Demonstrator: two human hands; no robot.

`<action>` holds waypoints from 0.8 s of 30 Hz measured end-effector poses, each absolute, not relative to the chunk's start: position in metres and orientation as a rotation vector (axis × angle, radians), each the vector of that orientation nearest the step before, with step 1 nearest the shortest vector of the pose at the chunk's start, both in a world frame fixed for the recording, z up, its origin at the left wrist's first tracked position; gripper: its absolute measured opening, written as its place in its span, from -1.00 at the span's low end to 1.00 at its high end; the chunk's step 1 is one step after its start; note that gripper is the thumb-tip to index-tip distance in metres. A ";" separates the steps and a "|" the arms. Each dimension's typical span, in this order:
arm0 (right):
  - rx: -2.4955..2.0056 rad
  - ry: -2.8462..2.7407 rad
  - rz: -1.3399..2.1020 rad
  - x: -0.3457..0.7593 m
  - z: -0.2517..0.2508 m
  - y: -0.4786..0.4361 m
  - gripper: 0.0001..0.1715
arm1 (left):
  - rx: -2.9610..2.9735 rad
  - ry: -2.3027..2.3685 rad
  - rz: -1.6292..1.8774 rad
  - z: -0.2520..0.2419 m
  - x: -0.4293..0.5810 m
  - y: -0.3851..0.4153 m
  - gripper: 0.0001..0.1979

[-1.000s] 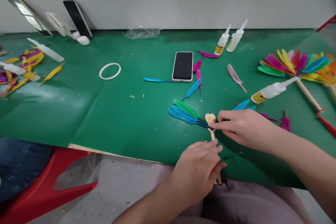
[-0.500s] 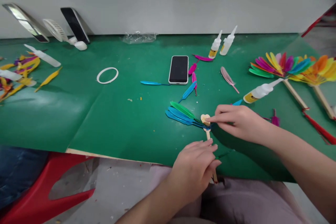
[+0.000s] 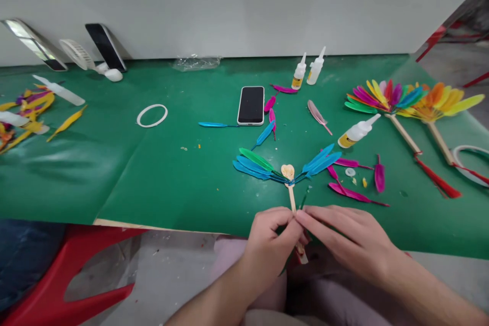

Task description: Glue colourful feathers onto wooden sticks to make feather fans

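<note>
A wooden fan handle (image 3: pixel 291 197) with a heart-shaped top lies at the table's front edge. Blue feathers (image 3: pixel 320 161) spread from the right of the heart, and a green feather (image 3: pixel 255 159) with more blue ones from its left. My left hand (image 3: pixel 272 240) is closed over the lower handle, and my right hand (image 3: pixel 349 238) meets it there, fingertips pinched together. Between them pokes the narrow end of a loose green feather (image 3: pixel 304 197); both hands appear to grip it, though the fingers hide most of it.
Loose magenta feathers (image 3: pixel 353 193) lie to the right, below a glue bottle (image 3: pixel 357 133). Two more glue bottles (image 3: pixel 299 75) stand near the wall. A phone (image 3: pixel 251 106) lies mid-table. Finished feather fans (image 3: pixel 403 132) rest at right, a white ring (image 3: pixel 152 115) at left.
My right hand has left the heart top and come down beside my left hand, uncovering the right-hand blue feathers. The loose green feather now points upward between the hands. The view has shifted right.
</note>
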State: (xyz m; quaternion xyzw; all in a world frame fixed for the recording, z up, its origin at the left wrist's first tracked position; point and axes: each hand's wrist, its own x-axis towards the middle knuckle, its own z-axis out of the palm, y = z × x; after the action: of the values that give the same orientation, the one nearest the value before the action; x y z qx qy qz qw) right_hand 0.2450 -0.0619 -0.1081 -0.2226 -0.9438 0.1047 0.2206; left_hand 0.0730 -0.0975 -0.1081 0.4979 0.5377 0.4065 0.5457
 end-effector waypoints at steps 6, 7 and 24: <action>-0.588 -2.421 0.141 0.243 -0.113 -0.057 -0.58 | 1.407 1.250 0.931 -0.104 0.073 -0.100 -0.65; -0.663 -2.374 0.129 0.242 -0.111 -0.055 -0.63 | 1.460 1.236 0.952 -0.103 0.070 -0.100 -0.65; -1.482 -1.359 1.320 0.218 -0.122 0.013 -0.70 | 2.423 1.485 0.806 -0.142 0.057 -0.082 -0.77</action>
State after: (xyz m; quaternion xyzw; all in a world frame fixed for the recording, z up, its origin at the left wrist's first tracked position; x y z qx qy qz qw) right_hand 0.2178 0.0131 -0.1217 -0.5748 -0.5273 0.5119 0.3599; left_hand 0.0565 -0.0816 -0.1416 0.8167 0.5005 0.2717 0.0938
